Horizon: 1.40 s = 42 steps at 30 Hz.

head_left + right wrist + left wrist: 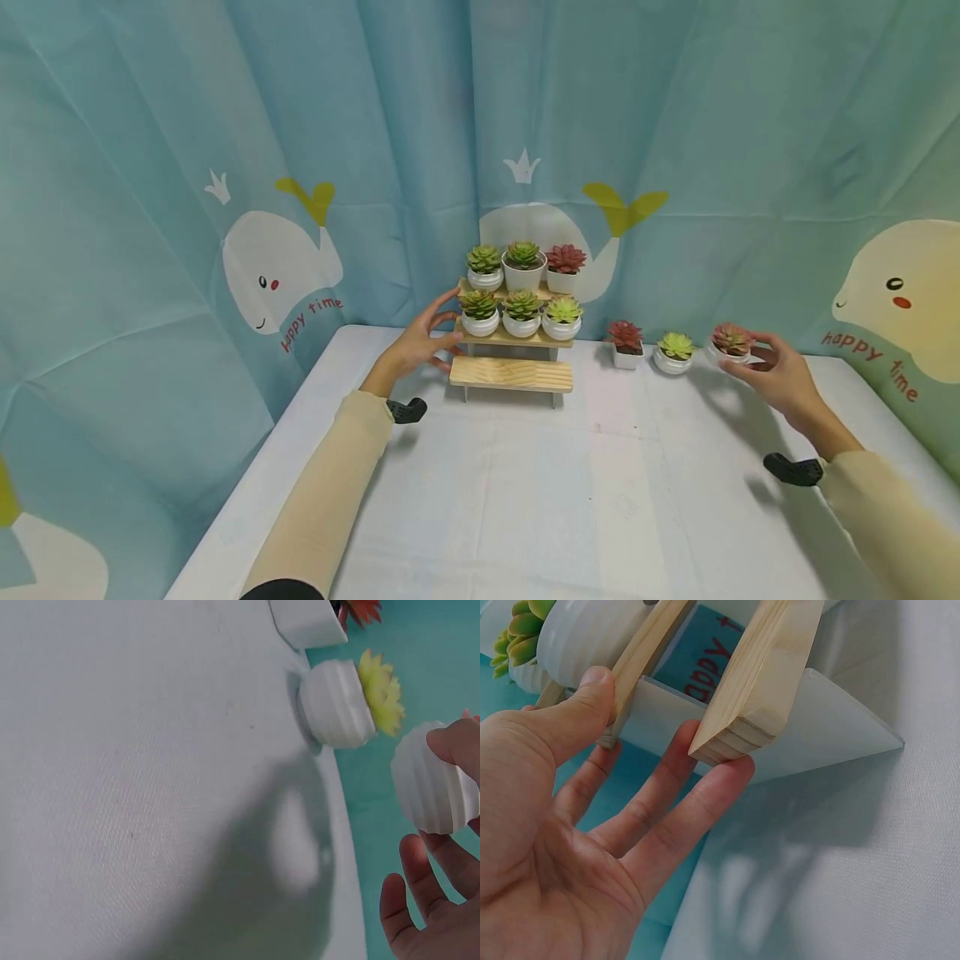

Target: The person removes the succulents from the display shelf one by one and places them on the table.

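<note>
My left hand [417,343] reaches to the left side of a wooden tiered stand [512,375], its fingers spread. In the left wrist view the thumb rests at the end of the middle shelf, and fingertips touch the corner of the bottom shelf [759,682]. Small potted succulents fill the upper two tiers, such as a reddish one [566,260] at top right; the bottom tier is bare. My right hand [783,379] pinches a pink-red succulent in a round white pot [431,780] by its sides, raised above the table at the right.
Left of the held pot, a yellow-green succulent [675,350] in a round pot and a red succulent [626,340] in a square pot stand near the back edge of the white table [525,500]. A blue whale-print curtain [420,167] hangs behind.
</note>
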### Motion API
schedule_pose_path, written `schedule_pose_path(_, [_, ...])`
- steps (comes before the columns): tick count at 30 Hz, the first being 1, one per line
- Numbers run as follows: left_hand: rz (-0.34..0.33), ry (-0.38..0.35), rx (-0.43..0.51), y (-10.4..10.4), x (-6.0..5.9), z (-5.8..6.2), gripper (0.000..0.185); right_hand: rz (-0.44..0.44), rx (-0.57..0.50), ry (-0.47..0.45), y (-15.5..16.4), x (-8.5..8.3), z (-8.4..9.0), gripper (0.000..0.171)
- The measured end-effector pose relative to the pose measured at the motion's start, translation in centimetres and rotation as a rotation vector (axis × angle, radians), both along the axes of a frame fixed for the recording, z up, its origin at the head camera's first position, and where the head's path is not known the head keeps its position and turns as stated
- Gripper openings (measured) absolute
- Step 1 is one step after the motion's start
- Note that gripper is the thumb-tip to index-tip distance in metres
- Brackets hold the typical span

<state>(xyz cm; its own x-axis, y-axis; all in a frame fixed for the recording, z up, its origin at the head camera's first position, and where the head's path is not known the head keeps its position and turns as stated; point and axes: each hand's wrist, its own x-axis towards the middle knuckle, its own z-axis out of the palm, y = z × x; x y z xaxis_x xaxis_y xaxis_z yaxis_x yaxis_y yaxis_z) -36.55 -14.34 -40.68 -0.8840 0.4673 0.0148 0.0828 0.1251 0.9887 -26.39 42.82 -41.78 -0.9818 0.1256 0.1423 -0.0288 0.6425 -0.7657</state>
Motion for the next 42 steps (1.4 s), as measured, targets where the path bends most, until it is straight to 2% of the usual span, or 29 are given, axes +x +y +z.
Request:
schedule_pose_path(7, [0.003,-0.007,-0.003,0.0,-0.1,0.0,0.081,-0.05,0.007,-0.053,0.4,-0.9,-0.8,0.089])
schedule_pose_path(15, [0.005,-0.01,-0.004,0.1,-0.1,0.1,0.081,-0.083,0.021,-0.065,0.5,-1.6,-1.8,0.088])
schedule_pose_path(26, [0.017,-0.017,-0.009,0.1,0.0,0.1,0.081,-0.126,-0.014,-0.135,0.2,-2.0,-2.6,0.093])
schedule_pose_path(42, [0.021,-0.008,-0.01,0.1,0.1,0.1,0.081,-0.101,-0.017,-0.189,0.7,-2.2,-3.3,0.098])
